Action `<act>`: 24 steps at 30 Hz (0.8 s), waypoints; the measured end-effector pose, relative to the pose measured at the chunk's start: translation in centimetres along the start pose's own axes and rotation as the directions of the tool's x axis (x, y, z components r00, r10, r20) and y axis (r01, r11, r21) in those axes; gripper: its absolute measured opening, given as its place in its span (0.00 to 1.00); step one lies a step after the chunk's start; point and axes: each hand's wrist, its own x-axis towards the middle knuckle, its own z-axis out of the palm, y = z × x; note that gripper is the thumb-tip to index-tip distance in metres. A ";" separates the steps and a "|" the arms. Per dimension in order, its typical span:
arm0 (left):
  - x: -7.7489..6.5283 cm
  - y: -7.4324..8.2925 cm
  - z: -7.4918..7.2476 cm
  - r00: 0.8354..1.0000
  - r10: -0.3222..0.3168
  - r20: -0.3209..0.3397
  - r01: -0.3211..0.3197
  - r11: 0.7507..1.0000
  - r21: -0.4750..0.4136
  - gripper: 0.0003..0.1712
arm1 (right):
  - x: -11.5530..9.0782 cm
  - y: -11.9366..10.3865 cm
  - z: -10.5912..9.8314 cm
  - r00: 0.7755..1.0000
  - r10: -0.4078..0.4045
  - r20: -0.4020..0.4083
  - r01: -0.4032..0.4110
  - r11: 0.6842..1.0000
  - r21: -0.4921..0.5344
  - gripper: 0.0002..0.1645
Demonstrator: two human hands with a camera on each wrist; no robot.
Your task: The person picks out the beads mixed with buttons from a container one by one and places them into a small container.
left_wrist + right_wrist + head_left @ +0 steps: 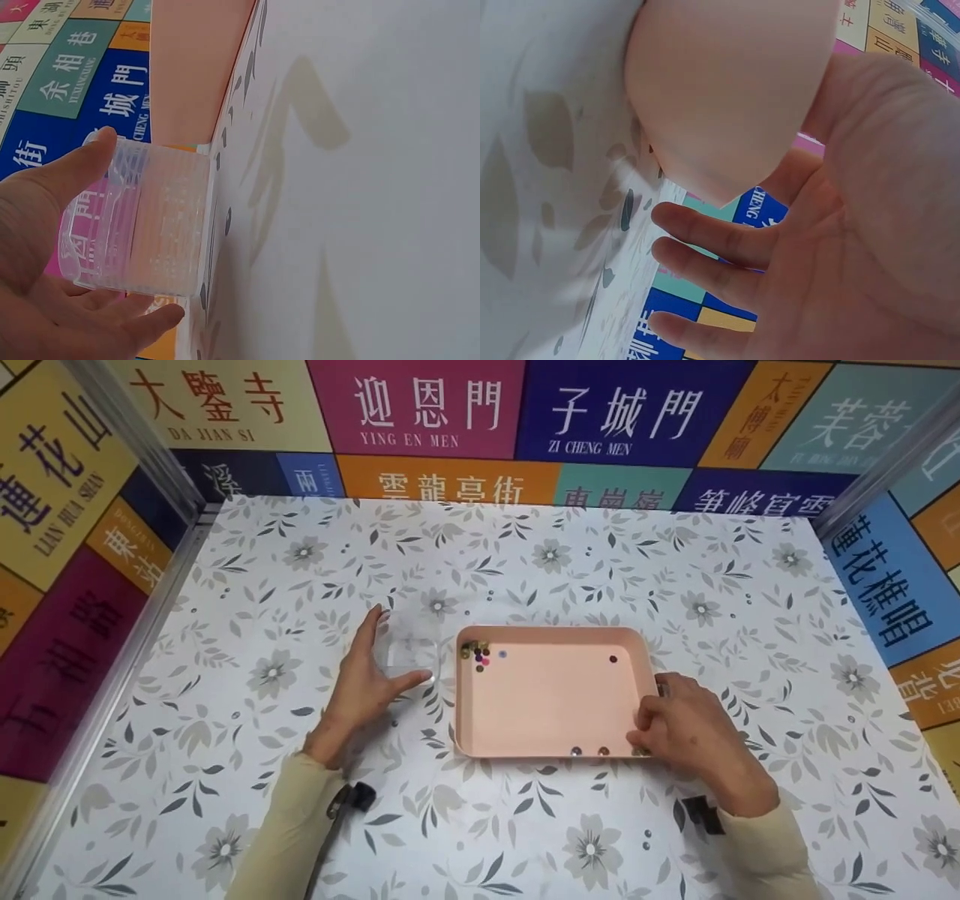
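My left hand (360,682) spreads round a clear, ribbed plastic container (169,225) that stands upright on the table. In the left wrist view the thumb tip is at the container's rim; the fingers stretch along its other side, with a narrow gap showing by one fingertip. My right hand (694,727) pinches the right wall of a shallow pink tray (555,690) near its front corner. The other fingers (705,236) extend past the outside of that wall. Small shiny coloured beads (480,654) cluster in the tray's far left corner, and a few lie along its front edge.
A white tablecloth (592,825) printed with grey flowers and leaves covers the table. Panels with large characters (427,405) stand along the back and both sides. A dark camera (358,796) is strapped at the left wrist, another at the right.
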 end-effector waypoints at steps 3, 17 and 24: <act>0.1 0.1 0.1 1.000 0.005 -0.005 -0.005 1.000 -0.006 0.70 | -0.2 -0.1 -0.2 1.000 -0.005 0.012 0.005 1.000 -0.011 0.13; -0.3 0.1 0.1 0.999 0.012 -0.033 -0.012 1.000 -0.013 0.67 | -0.1 -0.3 -0.1 1.000 -0.020 0.009 0.020 1.000 0.000 0.11; -0.4 0.1 0.1 0.999 0.016 -0.034 -0.017 1.000 -0.014 0.66 | 0.1 -0.1 0.4 0.999 -0.026 -0.032 0.027 0.999 0.032 0.13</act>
